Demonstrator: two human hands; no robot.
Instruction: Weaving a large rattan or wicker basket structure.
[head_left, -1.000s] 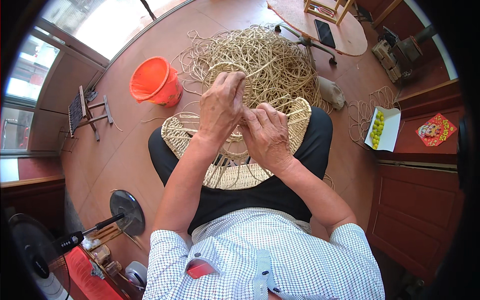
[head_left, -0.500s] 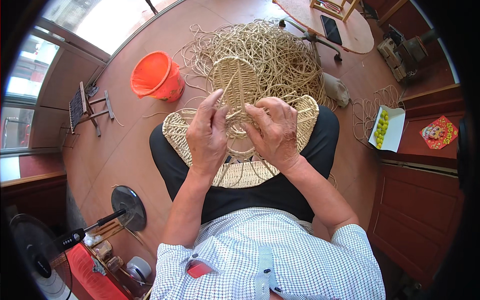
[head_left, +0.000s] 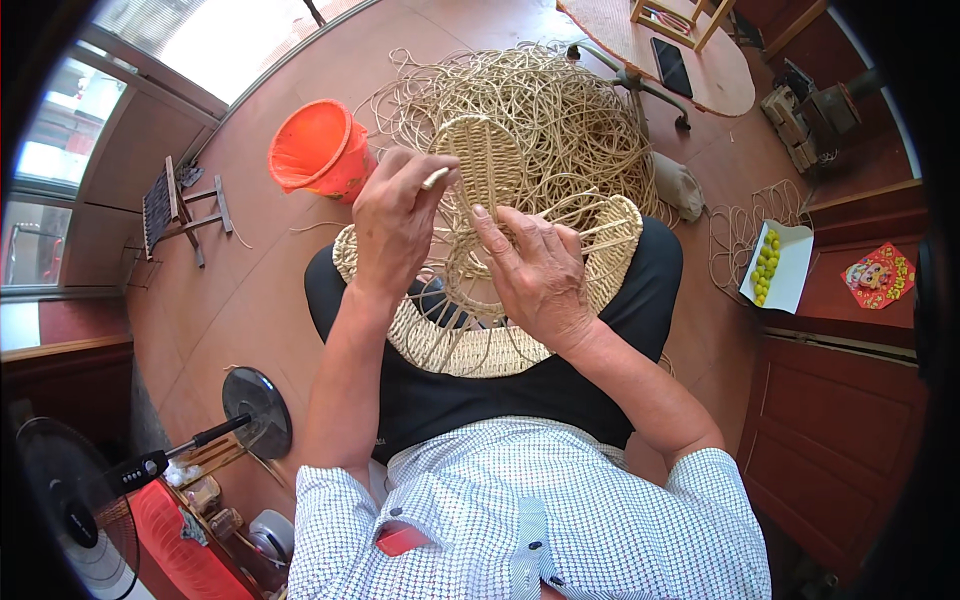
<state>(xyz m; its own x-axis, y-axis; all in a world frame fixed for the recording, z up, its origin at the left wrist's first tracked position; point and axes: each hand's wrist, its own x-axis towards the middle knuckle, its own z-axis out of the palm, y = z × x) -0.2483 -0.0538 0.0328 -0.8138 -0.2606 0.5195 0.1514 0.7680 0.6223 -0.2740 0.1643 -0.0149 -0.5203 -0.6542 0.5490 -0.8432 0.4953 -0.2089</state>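
A flower-shaped woven straw piece [head_left: 484, 150] rests across my lap, with a rounded panel pointing away from me. Its near edge forms a curved woven band [head_left: 478, 354], and bare cords span toward a small central ring [head_left: 462, 285]. My left hand [head_left: 392, 222] is raised at the left of that panel, fingers pinching a pale straw cord [head_left: 436, 178] whose short end shows. My right hand [head_left: 545, 275] grips the woven piece at the base of the far panel, index finger and thumb against it; its other fingers are curled and partly hide the center.
Beyond my knees lies a big tangled heap of straw cord [head_left: 570, 130]. A red bucket [head_left: 325, 150] stands left of it; a small folding stool [head_left: 185, 215] is farther left. A fan [head_left: 75, 510] is at lower left. At right, a white tray [head_left: 790, 262] holds yellow-green fruit.
My left hand has lifted and turned, drawing the cord up and left from the center. The woven piece has rotated slightly on my lap; my right hand stays near its middle.
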